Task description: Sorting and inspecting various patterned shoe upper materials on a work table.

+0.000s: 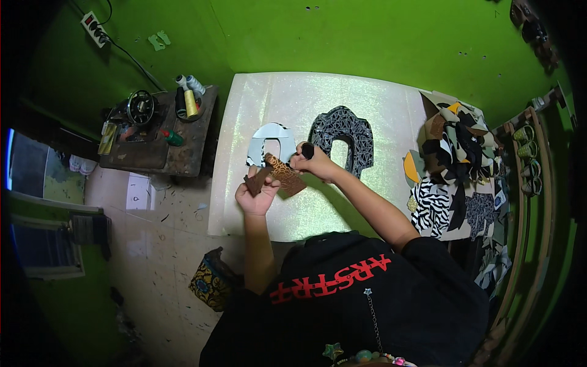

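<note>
My left hand (259,197) is closed around a brown piece of sheet material (285,177) with a darker swirling pattern. A folded plain brown flap (257,181) of it shows by the fingers. Just to the right, my right hand (318,164) grips a black object with a rounded end (307,151); its lower part is hidden, so its kind is unclear. The fingertips are at the edge of the brown piece. Behind my hands lies a white U-shaped cutout (269,132) with black marks. A black-and-white patterned U-shaped cutout (342,121) lies to its right.
The pale shiny table (391,110) stands against a green wall. At its right are heaped material scraps (458,140) and a zebra-striped piece (432,208). At left, a sewing machine (139,109) and thread cones (191,103) stand on a worn wooden table (208,110). A patterned bag (211,281) sits below.
</note>
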`<act>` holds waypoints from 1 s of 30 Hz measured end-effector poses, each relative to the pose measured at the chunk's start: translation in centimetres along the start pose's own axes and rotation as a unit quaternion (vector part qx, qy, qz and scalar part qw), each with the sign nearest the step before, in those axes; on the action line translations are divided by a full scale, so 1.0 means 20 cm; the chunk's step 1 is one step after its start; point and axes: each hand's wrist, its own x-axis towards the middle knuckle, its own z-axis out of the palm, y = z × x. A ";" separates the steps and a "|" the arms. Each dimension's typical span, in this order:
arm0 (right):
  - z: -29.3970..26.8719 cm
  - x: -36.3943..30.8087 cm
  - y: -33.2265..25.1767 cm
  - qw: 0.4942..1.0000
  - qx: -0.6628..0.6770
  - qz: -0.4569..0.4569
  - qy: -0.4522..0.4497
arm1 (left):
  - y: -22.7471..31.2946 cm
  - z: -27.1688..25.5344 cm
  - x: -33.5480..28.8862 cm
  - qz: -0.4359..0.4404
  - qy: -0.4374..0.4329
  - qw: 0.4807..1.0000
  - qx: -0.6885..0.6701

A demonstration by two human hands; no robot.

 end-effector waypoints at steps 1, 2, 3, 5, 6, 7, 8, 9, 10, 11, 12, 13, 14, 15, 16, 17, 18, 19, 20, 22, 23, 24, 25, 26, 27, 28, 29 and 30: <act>0.00 0.02 0.00 1.000 -0.001 0.002 -0.002 | 0.02 -0.04 0.00 0.002 0.001 1.000 -0.001; 0.01 0.04 0.00 1.000 -0.026 0.017 -0.004 | 0.05 -0.10 0.01 -0.012 0.011 0.999 -0.049; 0.01 0.05 -0.01 0.998 -0.051 0.032 -0.006 | 0.06 -0.10 0.02 -0.027 0.021 0.995 -0.097; 0.03 0.11 0.02 0.994 -0.104 0.020 -0.011 | 0.08 -0.10 0.04 -0.027 -0.012 0.996 -0.085; 0.02 0.15 0.08 0.995 -0.099 -0.013 -0.019 | 0.08 -0.09 0.06 -0.064 -0.041 0.994 -0.073; 0.03 0.19 0.11 0.994 -0.092 -0.045 -0.027 | 0.09 -0.09 0.07 -0.101 -0.069 0.991 -0.062; 0.03 0.21 0.14 0.995 -0.091 -0.044 -0.026 | 0.09 -0.08 0.09 -0.112 -0.093 0.987 -0.061; 0.06 0.23 0.14 0.994 -0.055 -0.073 -0.066 | 0.09 -0.07 0.11 -0.143 -0.153 0.976 -0.062; 0.08 0.25 0.14 0.989 -0.018 -0.102 -0.105 | 0.09 -0.07 0.12 -0.155 -0.175 0.970 -0.072; 0.09 0.25 0.14 0.989 -0.017 -0.101 -0.108 | 0.09 -0.06 0.13 -0.166 -0.197 0.963 -0.081; 0.09 0.25 0.12 0.987 0.024 -0.075 -0.140 | 0.09 -0.04 0.15 -0.167 -0.194 0.963 -0.082; 0.10 0.25 0.11 0.982 0.065 -0.050 -0.173 | 0.09 -0.02 0.16 -0.163 -0.186 0.964 -0.099; 0.08 0.25 0.11 0.984 0.065 -0.012 -0.167 | 0.09 -0.01 0.17 -0.158 -0.178 0.964 -0.115; 0.07 0.25 0.11 0.984 0.066 -0.011 -0.167 | 0.11 -0.03 0.18 -0.157 -0.176 0.965 -0.115; 0.05 0.25 0.11 0.990 0.022 -0.027 -0.140 | 0.13 -0.06 0.18 -0.111 -0.138 0.981 -0.079; 0.04 0.26 0.11 0.993 -0.022 -0.043 -0.111 | 0.14 -0.09 0.19 -0.064 -0.100 0.992 -0.042; 0.04 0.25 0.09 0.996 -0.067 -0.040 -0.040 | 0.14 -0.03 0.18 -0.019 -0.073 0.997 0.004; 0.03 0.25 0.09 0.996 -0.066 -0.038 -0.040 | 0.16 -0.12 0.20 0.020 0.000 1.000 0.015; 0.02 0.27 0.10 0.991 -0.123 -0.032 0.046 | 0.17 -0.14 0.21 0.053 0.091 0.993 0.056; -0.04 0.32 0.13 0.955 -0.222 -0.055 0.191 | 0.18 -0.15 0.24 0.090 0.195 0.963 0.162; -0.09 0.33 0.16 0.954 -0.221 -0.056 0.192 | 0.17 -0.20 0.25 0.089 0.194 0.963 0.162; -0.07 0.33 0.13 0.937 -0.265 -0.042 0.224 | 0.18 -0.25 0.25 0.069 0.266 0.936 0.219; -0.07 0.32 0.10 0.916 -0.309 -0.030 0.256 | 0.19 -0.30 0.25 0.049 0.333 0.901 0.274; -0.07 0.34 0.12 0.906 -0.323 -0.039 0.270 | 0.19 -0.37 0.25 0.031 0.336 0.887 0.316; -0.07 0.34 0.11 0.906 -0.322 -0.039 0.270 | 0.18 -0.39 0.26 0.031 0.336 0.886 0.317; -0.06 0.35 0.10 0.892 -0.345 -0.030 0.289 | 0.17 -0.42 0.26 0.021 0.365 0.851 0.378; -0.06 0.35 0.10 0.877 -0.367 -0.021 0.308 | 0.16 -0.44 0.27 0.012 0.392 0.810 0.436; -0.06 0.36 0.11 0.877 -0.367 -0.022 0.309 | 0.15 -0.47 0.27 0.025 0.398 0.793 0.460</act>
